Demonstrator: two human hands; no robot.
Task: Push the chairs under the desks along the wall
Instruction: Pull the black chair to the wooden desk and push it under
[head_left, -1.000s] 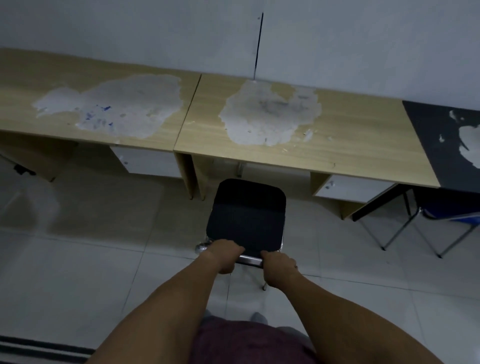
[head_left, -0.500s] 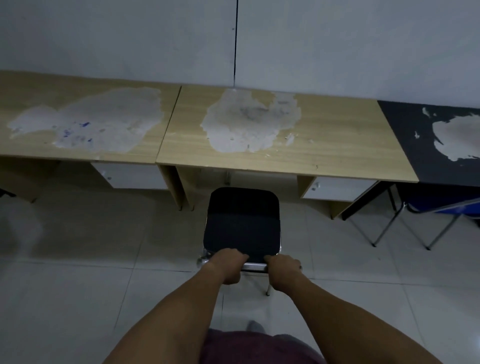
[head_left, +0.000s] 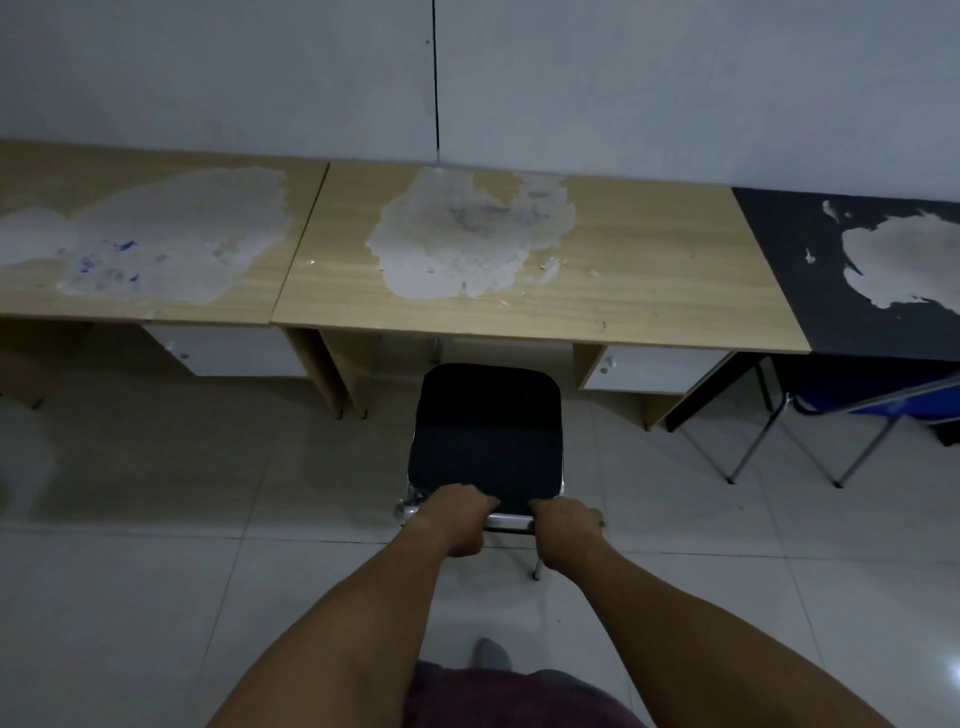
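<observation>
A chair with a black padded seat (head_left: 485, 436) and a chrome frame stands on the tiled floor in front of the middle wooden desk (head_left: 649, 306). The seat's far edge sits just below the desk's front edge. My left hand (head_left: 457, 519) grips the near left part of the seat frame. My right hand (head_left: 566, 530) grips the near right part. Both fists are closed around the chrome rail, a short gap between them. The chair's legs are mostly hidden under the seat.
A second wooden desk (head_left: 156, 301) adjoins on the left and a black desk (head_left: 810, 301) on the right, all against the grey wall. A blue folding chair (head_left: 883, 410) with thin metal legs stands partly under the black desk. White drawer units hang under the wooden desks.
The chair has moved a little toward the middle desk with both hands still on its near edge, and I have stepped forward, so the desks look closer.
</observation>
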